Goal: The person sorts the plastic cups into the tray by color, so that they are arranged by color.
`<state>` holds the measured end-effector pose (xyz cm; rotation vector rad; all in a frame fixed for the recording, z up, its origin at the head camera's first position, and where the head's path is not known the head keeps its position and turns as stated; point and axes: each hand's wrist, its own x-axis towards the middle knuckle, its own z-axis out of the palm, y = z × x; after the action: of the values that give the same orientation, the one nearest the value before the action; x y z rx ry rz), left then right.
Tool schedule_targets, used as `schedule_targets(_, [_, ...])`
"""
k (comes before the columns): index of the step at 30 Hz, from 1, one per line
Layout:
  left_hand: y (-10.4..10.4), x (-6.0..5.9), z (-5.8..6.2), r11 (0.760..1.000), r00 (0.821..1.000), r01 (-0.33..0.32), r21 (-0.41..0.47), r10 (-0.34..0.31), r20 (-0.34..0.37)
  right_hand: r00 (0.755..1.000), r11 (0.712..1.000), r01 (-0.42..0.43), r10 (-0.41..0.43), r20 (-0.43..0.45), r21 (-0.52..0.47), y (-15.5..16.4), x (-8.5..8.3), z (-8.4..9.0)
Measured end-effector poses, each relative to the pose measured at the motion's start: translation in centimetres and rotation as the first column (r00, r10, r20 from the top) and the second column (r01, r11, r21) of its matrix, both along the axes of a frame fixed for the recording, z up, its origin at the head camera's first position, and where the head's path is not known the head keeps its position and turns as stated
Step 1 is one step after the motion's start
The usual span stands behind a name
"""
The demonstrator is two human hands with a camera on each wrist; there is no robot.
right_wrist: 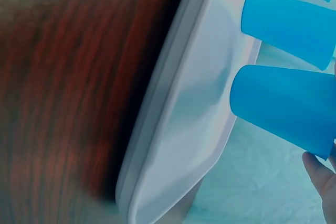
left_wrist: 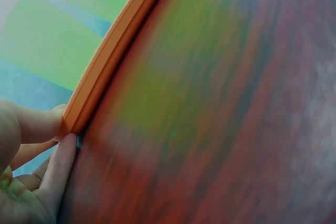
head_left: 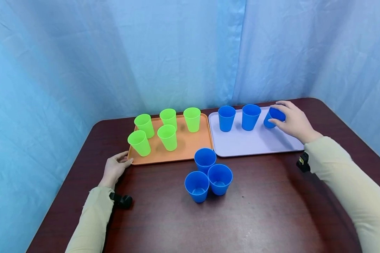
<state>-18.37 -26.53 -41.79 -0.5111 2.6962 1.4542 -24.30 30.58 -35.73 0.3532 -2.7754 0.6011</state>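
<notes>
From the head view, the right hand (head_left: 292, 121) grasps a tilted blue cup (head_left: 273, 117) over the lavender tray (head_left: 256, 146); it should stand it upright beside its neighbours. The left wrist view shows the left hand's fingers (left_wrist: 58, 169) pressing the orange tray (left_wrist: 113, 51) rim, uncurled. The right wrist view shows the cup hanging above the tray floor
</notes>
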Motion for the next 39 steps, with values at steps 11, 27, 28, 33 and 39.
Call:
schedule_targets(11, [0.2,0.1,0.2,1.0,1.0,-0.001,0.01,0.001,0.012,1.0,0.999,0.012,-0.013,0.028,0.035,0.3,-1.0,-0.8])
schedule_targets(27, [0.2,0.0,0.2,1.0,1.0,0.007,-0.007,-0.007,0.005,0.982,0.996,0.05,-0.063,0.179,0.075,0.7,-2.5,0.0])
schedule_targets(28, [0.2,0.0,0.2,1.0,1.0,0.006,-0.007,-0.006,0.004,0.98,0.995,0.053,-0.067,0.188,0.081,0.7,-2.5,0.0])
schedule_targets(33, [0.3,0.1,0.2,1.0,1.0,0.005,-0.011,-0.005,0.001,0.973,0.994,0.045,-0.068,0.222,0.104,0.7,-2.7,0.2])
schedule_targets(39, [0.3,0.0,0.2,1.0,1.0,-0.004,-0.009,0.004,0.0,0.965,0.99,0.035,-0.069,0.254,0.135,0.7,-2.8,0.3])
